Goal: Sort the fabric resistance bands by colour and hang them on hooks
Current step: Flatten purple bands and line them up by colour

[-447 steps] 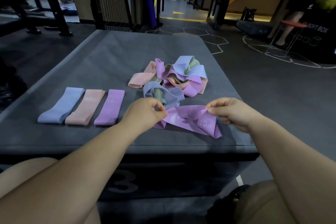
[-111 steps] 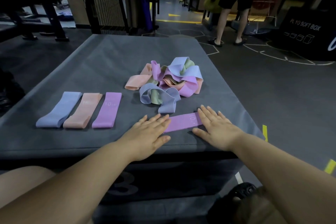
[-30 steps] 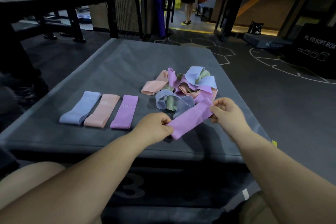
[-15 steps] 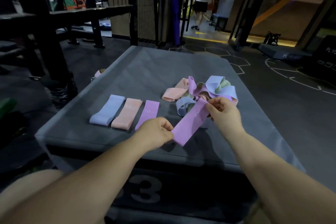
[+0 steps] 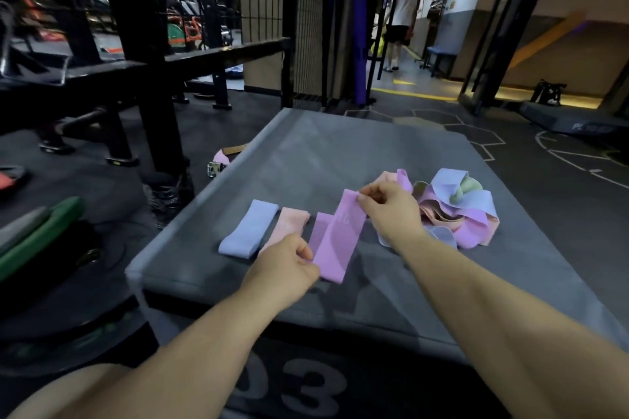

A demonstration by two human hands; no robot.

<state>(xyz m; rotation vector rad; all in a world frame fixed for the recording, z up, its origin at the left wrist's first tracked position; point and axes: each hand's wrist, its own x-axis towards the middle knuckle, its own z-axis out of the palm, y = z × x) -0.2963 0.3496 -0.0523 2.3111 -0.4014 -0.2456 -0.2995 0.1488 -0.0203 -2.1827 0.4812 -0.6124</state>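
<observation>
Your left hand [image 5: 286, 269] and right hand [image 5: 391, 211] pinch the purple band [image 5: 340, 238], now carried over the row's [image 5: 248, 231] purple one: a colour match.

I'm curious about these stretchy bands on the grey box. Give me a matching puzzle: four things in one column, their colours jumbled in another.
Things
1. row's left band
2. row's middle band
3. held band
4. pile

Colours
A. purple
B. mixed: blue, peach, purple, green
C. blue
D. peach

Pairs: 1-C, 2-D, 3-A, 4-B
</observation>
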